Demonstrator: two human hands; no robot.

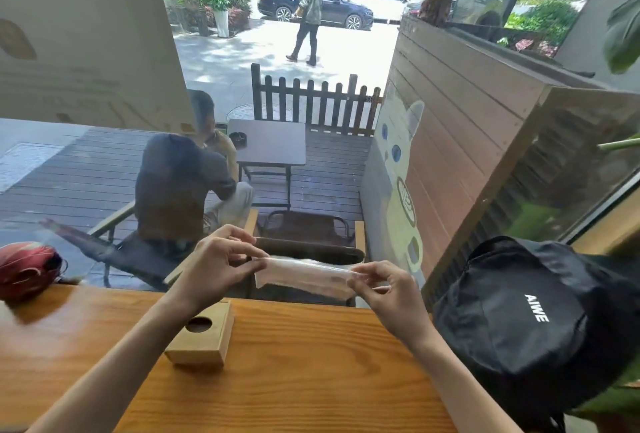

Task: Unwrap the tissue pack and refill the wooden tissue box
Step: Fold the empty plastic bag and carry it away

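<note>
Both hands are raised above the bench [294, 363]. The left hand [214, 266] pinches one end of the tissue pack [304, 277], the right hand [384, 289] the other. The wooden tissue box [204, 339] sits below the left hand; a black bag [526, 322] lies right of the right hand.

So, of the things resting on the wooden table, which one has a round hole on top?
The wooden tissue box, under the left hand. The black backpack and the red helmet have no such hole.
</note>
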